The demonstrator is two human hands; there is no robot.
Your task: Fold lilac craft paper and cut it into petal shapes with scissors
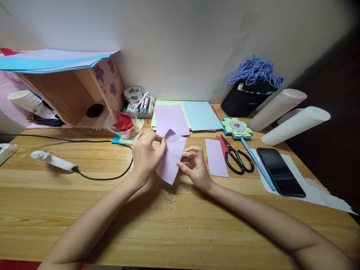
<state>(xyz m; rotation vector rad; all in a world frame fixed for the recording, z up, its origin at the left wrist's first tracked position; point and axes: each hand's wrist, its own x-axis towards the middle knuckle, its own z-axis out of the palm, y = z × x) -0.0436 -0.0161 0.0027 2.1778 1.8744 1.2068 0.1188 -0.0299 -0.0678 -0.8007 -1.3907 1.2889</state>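
Observation:
Both hands hold a lilac paper strip (pixel 171 155) just above the wooden table (pixel 168 221). My left hand (pixel 146 153) pinches the strip's upper left edge, fingers closed on it. On the strip's right edge, my right hand (pixel 194 165) grips with thumb and fingertips. The strip is tilted, its top corner bent over. Another lilac strip (pixel 216 157) lies flat just right of my right hand, over a red scrap.
Black scissors (pixel 237 157), a blue pencil (pixel 257 163) and a black phone (pixel 279 170) lie to the right. Coloured paper sheets (pixel 185 114), a layered paper flower (pixel 236 127), markers (pixel 142 103), a bowl of red paper (pixel 123 123) and a corded white tool (pixel 53 160) surround the hands.

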